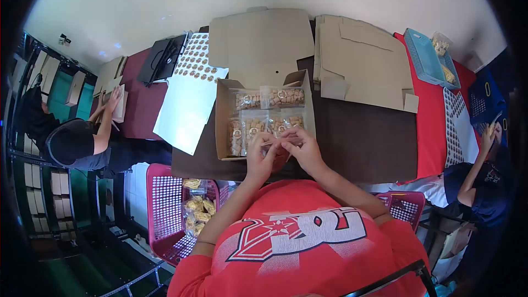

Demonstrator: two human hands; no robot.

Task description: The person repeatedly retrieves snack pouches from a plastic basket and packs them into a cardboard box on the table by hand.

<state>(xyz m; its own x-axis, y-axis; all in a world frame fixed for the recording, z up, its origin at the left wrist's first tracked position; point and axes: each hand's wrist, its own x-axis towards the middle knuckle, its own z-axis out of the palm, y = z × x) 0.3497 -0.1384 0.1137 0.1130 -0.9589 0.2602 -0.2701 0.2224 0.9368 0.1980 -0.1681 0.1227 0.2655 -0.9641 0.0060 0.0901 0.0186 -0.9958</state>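
An open cardboard box (221, 126) stands on the dark tabletop, its lid folded back away from me. Clear bags of small tan snacks (254, 124) with round labels lie in it in two rows. Over the box's near edge, my left hand (260, 154) and my right hand (303, 148) are close together. Both pinch the top edge of a clear plastic bag (280, 159) held between them. The bag's lower part hangs near my red shirt, and its contents are mostly hidden by my fingers.
Flat cardboard (363, 60) is stacked right of the box. Label sheets (192, 88) and a black item (162, 59) lie left. A pink basket (165, 214) holds bagged snacks at lower left. A blue tray (426, 58) sits far right. Co-workers work at both sides.
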